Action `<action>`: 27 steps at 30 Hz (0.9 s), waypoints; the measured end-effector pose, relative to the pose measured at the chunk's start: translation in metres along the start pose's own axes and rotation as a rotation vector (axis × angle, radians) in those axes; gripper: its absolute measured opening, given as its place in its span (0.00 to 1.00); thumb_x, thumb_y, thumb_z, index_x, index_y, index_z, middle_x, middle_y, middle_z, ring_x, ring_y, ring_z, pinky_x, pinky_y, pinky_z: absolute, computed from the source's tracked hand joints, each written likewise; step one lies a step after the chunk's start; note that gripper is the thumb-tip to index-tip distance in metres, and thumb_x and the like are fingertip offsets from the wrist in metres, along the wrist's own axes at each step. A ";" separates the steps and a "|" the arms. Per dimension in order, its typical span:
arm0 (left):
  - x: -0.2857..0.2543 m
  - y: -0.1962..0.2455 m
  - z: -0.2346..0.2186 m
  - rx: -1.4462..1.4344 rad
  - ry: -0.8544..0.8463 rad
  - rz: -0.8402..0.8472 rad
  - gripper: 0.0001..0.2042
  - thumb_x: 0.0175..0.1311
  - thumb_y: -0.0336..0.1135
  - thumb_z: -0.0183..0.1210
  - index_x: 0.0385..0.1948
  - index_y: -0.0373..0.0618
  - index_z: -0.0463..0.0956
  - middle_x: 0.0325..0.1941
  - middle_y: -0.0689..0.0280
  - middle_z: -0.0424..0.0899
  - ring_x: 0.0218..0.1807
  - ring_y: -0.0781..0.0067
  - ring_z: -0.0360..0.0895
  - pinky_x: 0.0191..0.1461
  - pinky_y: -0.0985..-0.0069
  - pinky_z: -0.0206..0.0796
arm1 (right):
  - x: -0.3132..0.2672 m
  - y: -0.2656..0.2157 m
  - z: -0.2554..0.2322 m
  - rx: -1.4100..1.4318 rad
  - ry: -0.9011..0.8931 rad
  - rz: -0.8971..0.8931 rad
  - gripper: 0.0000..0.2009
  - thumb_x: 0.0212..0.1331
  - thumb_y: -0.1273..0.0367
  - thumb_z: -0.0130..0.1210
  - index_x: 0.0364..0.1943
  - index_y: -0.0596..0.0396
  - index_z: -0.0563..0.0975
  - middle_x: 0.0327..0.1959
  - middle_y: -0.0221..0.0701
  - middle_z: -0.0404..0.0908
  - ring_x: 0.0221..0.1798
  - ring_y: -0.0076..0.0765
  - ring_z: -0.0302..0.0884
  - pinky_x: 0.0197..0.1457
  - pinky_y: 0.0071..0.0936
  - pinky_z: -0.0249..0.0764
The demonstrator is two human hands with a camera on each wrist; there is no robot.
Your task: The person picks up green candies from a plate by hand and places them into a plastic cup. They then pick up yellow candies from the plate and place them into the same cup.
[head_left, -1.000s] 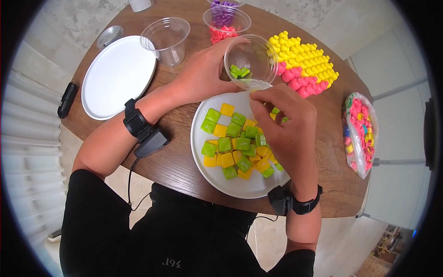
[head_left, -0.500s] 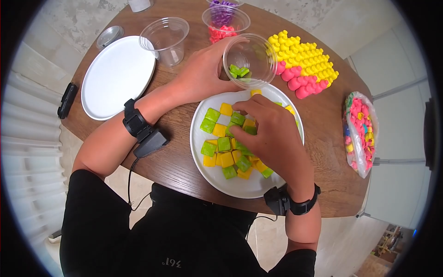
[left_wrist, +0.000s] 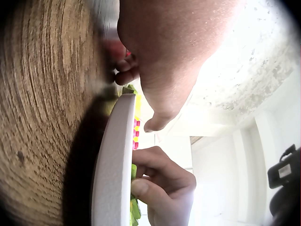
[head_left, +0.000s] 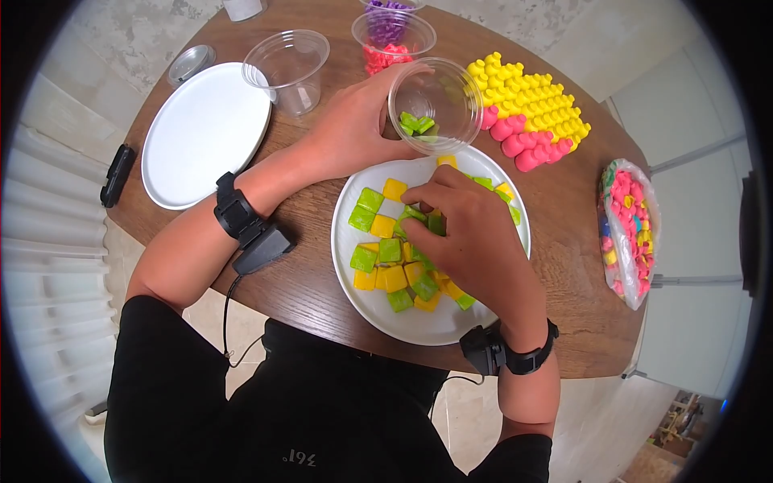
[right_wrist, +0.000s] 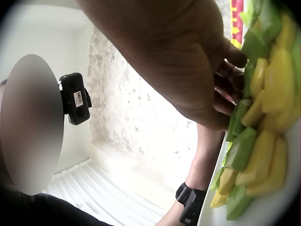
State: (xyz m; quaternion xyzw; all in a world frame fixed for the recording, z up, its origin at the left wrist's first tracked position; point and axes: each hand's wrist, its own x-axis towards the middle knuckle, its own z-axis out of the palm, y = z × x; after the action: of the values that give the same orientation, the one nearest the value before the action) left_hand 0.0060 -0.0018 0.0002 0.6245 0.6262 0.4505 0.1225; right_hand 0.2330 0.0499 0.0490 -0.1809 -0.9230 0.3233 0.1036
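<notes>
My left hand [head_left: 354, 129] holds a clear plastic cup [head_left: 457, 101] beside the plate's far edge, its mouth tilted toward me. A few green pieces [head_left: 417, 125] lie at the cup's bottom. Below it, a white round plate [head_left: 366, 318] bears many glossy green and yellow square pieces [head_left: 394, 278], some overlapping. Over the middle of this plate, my right hand [head_left: 475, 229] reaches down with thumb and forefinger pinching a green square piece [left_wrist: 134, 170], as the left wrist view shows. The back of that hand hides part of the pile in the head view.
An oval-looking white plate [head_left: 205, 137] and another clear cup [head_left: 299, 80] stand at the left. Cups with red pieces [head_left: 388, 58] and purple pieces [head_left: 386, 26] are at the back. Yellow and pink bottle-shaped pieces [head_left: 531, 105] stand in rows; a plastic bag [head_left: 628, 233] lies far right.
My right hand has come from the cup's near rim down and left to the pieces on the plate, its fingertips closing there. The left hand and cup have barely moved.
</notes>
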 end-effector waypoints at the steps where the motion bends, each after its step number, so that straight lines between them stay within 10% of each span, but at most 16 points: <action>1: 0.000 0.000 0.000 0.009 0.008 0.011 0.49 0.49 0.29 0.81 0.77 0.47 0.65 0.74 0.57 0.79 0.75 0.61 0.77 0.79 0.64 0.68 | 0.000 0.000 -0.001 0.000 -0.009 0.006 0.11 0.63 0.70 0.63 0.47 0.59 0.87 0.43 0.42 0.83 0.45 0.55 0.85 0.53 0.48 0.80; 27: 0.000 0.004 -0.001 0.005 -0.014 -0.033 0.48 0.49 0.28 0.80 0.77 0.46 0.65 0.75 0.57 0.78 0.76 0.62 0.76 0.78 0.64 0.68 | 0.008 0.001 -0.008 0.128 0.568 -0.156 0.10 0.59 0.82 0.64 0.44 0.62 0.88 0.39 0.37 0.85 0.32 0.36 0.82 0.37 0.32 0.77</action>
State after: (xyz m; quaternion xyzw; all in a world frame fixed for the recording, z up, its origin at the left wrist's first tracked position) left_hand 0.0074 -0.0026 0.0038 0.6175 0.6367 0.4425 0.1325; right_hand 0.2285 0.0580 0.0553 -0.1859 -0.8461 0.3083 0.3932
